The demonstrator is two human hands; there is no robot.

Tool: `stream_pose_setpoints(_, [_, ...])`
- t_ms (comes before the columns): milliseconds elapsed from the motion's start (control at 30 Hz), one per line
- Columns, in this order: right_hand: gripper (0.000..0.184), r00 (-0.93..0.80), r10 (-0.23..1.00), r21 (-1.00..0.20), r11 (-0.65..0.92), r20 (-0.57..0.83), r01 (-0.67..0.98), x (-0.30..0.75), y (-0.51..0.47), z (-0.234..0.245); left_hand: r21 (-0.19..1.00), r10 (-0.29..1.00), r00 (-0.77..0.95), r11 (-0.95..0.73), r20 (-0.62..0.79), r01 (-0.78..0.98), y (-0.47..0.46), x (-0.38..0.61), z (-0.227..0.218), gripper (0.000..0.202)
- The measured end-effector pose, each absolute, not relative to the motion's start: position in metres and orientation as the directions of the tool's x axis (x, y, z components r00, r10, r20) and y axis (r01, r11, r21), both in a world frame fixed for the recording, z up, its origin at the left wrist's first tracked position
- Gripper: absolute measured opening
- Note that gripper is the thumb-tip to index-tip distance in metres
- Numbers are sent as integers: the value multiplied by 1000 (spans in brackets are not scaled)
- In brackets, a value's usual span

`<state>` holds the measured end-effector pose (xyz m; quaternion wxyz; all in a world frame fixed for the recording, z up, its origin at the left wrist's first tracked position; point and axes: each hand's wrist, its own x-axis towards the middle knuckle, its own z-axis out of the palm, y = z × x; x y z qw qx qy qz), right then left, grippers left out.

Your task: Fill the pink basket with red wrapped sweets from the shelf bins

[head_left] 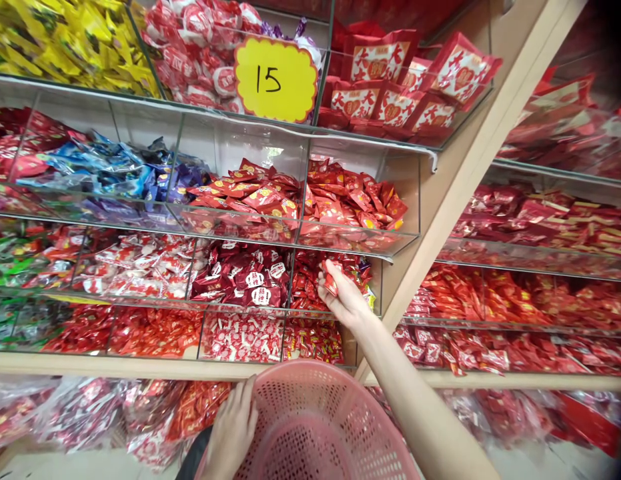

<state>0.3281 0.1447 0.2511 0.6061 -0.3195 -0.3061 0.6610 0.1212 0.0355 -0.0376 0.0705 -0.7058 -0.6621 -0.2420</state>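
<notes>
My right hand [343, 297] reaches up into a clear bin [375, 280] of red wrapped candies on the third shelf level. Its fingers are closed around several small red candy packets [331, 283]. My left hand [233, 430] grips the left rim of a pink perforated plastic basket [315, 427] held low in front of me; the part of the basket that shows looks empty. To the left of the right hand, a bin holds dark red candies with white round labels [247, 277].
Tiered clear bins fill the wooden shelving: yellow packets [65, 43], blue and purple wrappers [115, 170], red packets [355, 197]. A yellow price tag marked 15 [276, 79] hangs at the top. A wooden post [470, 153] divides a second shelving unit [540, 267]. Bagged sweets [155, 417] lie below.
</notes>
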Motion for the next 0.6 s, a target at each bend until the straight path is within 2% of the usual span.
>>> stream_pose_setpoints(100, [16,-282,955,-616,-277,-92,-738,328,100,235,239,903,10,-124,429,963,35,121,-37,45])
stream_pose_setpoints(167, [19,-403,901,-473,-428,-160,-770,324,71,210,251,905,15,-134,425,959,35,121,-36,45])
stream_pose_setpoints(233, [23,-468,855,-317,-518,-225,-794,317,47,175,255,906,15,-135,424,957,34,121,-35,45])
stream_pose_setpoints(300, [24,-490,825,-218,-553,-283,-804,308,30,135,252,905,19,-138,425,958,33,121,-34,46])
stream_pose_setpoints(433, [30,-484,795,-137,-560,-366,-817,298,14,70,247,905,29,-147,425,958,33,121,-32,46])
stream_pose_setpoints(600, [35,-492,737,-87,-590,-463,-803,299,10,36,242,901,14,-131,434,961,35,122,-34,44])
